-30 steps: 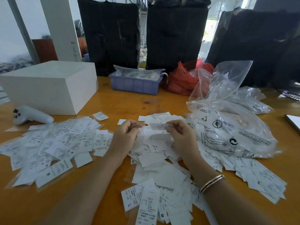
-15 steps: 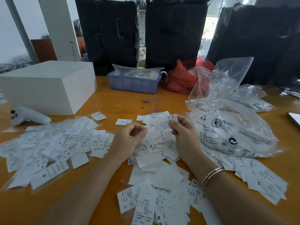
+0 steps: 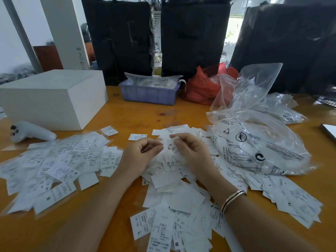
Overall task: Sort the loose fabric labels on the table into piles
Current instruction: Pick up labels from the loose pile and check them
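White fabric labels with printed size letters cover the orange table [image 3: 138,115]. A spread pile [image 3: 54,164] lies to the left, and a thicker heap [image 3: 178,195] runs from the middle toward me. More labels [image 3: 294,195] fan out at the right, partly under plastic bags. My left hand [image 3: 141,154] and right hand [image 3: 190,151] meet over the heap's far end, fingers curled. Between them they pinch a small label [image 3: 168,145], the right thumb and fingers on one side and the left fingertips on its other edge. A bracelet sits on my right wrist.
A white box [image 3: 54,99] and a white handheld controller [image 3: 32,132] stand at the left. A blue basket [image 3: 149,96] and a red bag [image 3: 201,88] sit at the back. Printed clear plastic bags [image 3: 258,148] fill the right. Black wrapped bundles [image 3: 190,37] stand behind the table.
My right hand lowered the label it had raised and drew it back toward the left hand. The two hands have closed together over the heap.
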The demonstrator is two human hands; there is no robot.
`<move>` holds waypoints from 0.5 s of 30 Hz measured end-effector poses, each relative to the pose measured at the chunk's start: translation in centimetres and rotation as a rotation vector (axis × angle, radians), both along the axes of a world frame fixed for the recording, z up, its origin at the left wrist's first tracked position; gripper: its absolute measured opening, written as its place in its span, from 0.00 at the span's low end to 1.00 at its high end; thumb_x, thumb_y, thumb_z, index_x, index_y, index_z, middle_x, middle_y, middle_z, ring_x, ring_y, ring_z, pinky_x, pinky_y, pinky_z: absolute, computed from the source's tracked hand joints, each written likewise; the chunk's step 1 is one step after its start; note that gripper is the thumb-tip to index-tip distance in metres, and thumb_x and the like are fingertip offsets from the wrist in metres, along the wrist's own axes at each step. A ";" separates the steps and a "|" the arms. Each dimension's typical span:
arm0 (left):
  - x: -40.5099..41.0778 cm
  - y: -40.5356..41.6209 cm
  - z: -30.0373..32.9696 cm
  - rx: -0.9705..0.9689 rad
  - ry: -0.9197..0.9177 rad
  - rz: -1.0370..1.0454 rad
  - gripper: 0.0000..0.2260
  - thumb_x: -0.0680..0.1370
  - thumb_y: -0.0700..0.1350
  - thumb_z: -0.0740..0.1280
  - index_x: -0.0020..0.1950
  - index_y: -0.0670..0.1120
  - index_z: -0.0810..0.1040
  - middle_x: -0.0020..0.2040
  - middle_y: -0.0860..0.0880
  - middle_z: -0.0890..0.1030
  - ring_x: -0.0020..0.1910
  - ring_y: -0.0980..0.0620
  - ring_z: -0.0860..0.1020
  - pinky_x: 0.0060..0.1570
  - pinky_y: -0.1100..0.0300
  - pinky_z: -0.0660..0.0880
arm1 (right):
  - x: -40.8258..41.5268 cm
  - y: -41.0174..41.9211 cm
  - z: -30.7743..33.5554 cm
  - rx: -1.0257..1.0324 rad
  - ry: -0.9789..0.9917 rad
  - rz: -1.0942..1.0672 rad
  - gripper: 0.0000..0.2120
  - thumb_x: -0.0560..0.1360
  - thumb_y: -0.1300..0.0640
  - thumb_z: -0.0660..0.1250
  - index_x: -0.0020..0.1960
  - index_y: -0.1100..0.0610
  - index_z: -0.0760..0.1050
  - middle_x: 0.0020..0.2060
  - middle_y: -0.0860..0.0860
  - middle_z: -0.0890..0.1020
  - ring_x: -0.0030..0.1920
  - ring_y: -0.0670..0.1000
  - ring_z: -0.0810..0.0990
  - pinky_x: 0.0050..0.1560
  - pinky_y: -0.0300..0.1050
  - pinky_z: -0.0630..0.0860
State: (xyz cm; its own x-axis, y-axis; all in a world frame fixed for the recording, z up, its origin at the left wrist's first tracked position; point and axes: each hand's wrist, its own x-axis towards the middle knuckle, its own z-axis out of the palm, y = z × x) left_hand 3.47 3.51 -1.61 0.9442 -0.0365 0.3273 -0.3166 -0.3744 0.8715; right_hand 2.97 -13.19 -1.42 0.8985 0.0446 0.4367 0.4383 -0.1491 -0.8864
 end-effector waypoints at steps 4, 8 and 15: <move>-0.1 0.3 0.3 0.037 0.009 -0.046 0.03 0.73 0.51 0.69 0.40 0.59 0.80 0.36 0.68 0.80 0.36 0.69 0.76 0.31 0.78 0.68 | 0.0 0.0 0.0 -0.084 -0.051 -0.052 0.15 0.77 0.62 0.64 0.52 0.42 0.78 0.46 0.32 0.80 0.51 0.33 0.77 0.50 0.24 0.69; -0.3 0.4 0.7 0.010 0.059 -0.121 0.03 0.72 0.53 0.68 0.41 0.58 0.82 0.33 0.62 0.81 0.26 0.65 0.73 0.25 0.75 0.66 | 0.1 -0.5 0.0 -0.054 -0.012 -0.059 0.16 0.77 0.60 0.65 0.55 0.39 0.76 0.32 0.33 0.76 0.36 0.35 0.75 0.39 0.25 0.69; -0.3 0.8 0.6 -0.052 0.177 -0.163 0.10 0.67 0.60 0.67 0.40 0.58 0.84 0.32 0.55 0.81 0.23 0.61 0.70 0.23 0.71 0.66 | -0.3 -0.5 0.3 -0.105 -0.027 0.036 0.17 0.77 0.63 0.65 0.55 0.40 0.76 0.47 0.35 0.81 0.47 0.33 0.78 0.47 0.26 0.71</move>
State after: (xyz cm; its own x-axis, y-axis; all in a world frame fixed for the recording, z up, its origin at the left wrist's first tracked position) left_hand 3.14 4.28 -0.98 0.9700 -0.1801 0.1631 -0.2099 -0.2838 0.9356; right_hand 2.71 -13.69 -1.13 0.8835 0.1230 0.4521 0.4685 -0.2243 -0.8545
